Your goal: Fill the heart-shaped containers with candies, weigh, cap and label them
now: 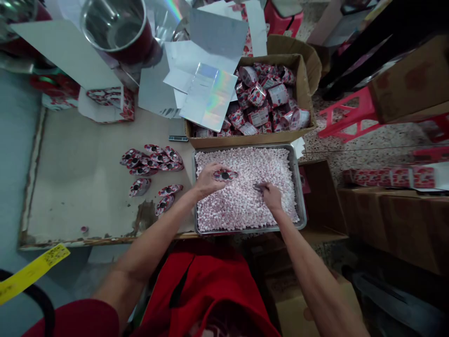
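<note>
A metal tray (298, 201) full of small pale pink-white pellets (228, 210) lies in front of me. Over its left part, my left hand (209, 180) grips a small red-and-white printed packet (225, 175), whose dark opening faces up. My right hand (271, 195) is closed around a small dark scoop (259, 186), its end at the pellets on the tray's right side. Whether the scoop holds any pellets is too small to tell. Several similar printed packets (154, 159) stand grouped on the table to the left, with a few more nearer me (164, 204).
Behind the tray stands a cardboard box (245, 140) heaped with printed packets, partly covered by shiny sheets (210, 96). A metal pot (115, 28) is at the back left. Pink stools (351, 112) and more cartons (396, 224) stand to the right. A small pink cap (84, 229) lies near the table edge.
</note>
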A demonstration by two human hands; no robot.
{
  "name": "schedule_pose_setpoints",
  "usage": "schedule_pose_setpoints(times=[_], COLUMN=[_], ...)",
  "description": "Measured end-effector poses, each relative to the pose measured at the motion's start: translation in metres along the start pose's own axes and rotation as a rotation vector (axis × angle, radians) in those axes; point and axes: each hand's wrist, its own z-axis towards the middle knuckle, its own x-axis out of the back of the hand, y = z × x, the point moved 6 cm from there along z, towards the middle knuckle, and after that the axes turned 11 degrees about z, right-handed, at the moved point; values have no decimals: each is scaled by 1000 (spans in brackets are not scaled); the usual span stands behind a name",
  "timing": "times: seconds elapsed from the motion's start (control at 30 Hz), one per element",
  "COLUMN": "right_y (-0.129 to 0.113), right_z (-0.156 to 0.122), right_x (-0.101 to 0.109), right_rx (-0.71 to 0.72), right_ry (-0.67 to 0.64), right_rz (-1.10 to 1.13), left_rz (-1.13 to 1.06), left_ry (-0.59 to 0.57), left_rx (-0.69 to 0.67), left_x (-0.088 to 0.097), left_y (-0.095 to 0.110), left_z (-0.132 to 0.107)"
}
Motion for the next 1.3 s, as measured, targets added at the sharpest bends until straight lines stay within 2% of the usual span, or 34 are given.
schedule_pose_setpoints(times=[0.07,0.17,0.23,0.3,0.37,0.43,0.5,0.57,0.67,0.77,0.87,0.97,1.03,1.1,1.17,1.23,1.3], right_y=[3,-6,-21,-43,-70,-101,-136,-173,-222,-254,-268,-255,-225,-175,-113,-53,-5], right_z=[-4,-18,-25,-28,-27,-29,-36,-50,-78,-101,-106,-90,-70,-49,-34,-27,-23], right_x=[7,41,56,62,62,61,60,55,38,19,17,38,60,83,102,117,131], right_rx=[-2,20,42,78,138,227,333,441,566,630,681,690,626,488,302,166,109], right_ry=[-21,-62,-121,-175,-198,-179,-142,-101,-106,-164,-176,-144,-114,-82,-61,-54,-35], right_rz=[79,206,353,472,450,291,22,-296,-702,-926,-997,-887,-681,-437,-272,-248,-281], left_rz=[54,141,202,253,282,293,304,311,283,214,150,79,22,-24,-32,9,83], left_ry=[12,-1,-15,-34,-59,-84,-87,-72,-46,-14,42,102,133,177,242,332,433], left_rx=[-2,-18,-40,-61,-65,-60,-54,-38,5,35,63,86,70,65,120,241,400], left_x=[3,3,-1,-5,-8,-10,-10,-10,-13,-19,-23,-19,-8,11,37,69,101], left_y=[2,9,19,29,36,39,39,36,31,27,20,14,14,14,7,-13,-44], left_z=[-1,0,2,4,6,5,4,1,-6,-13,-20,-30,-41,-58,-82,-115,-156])
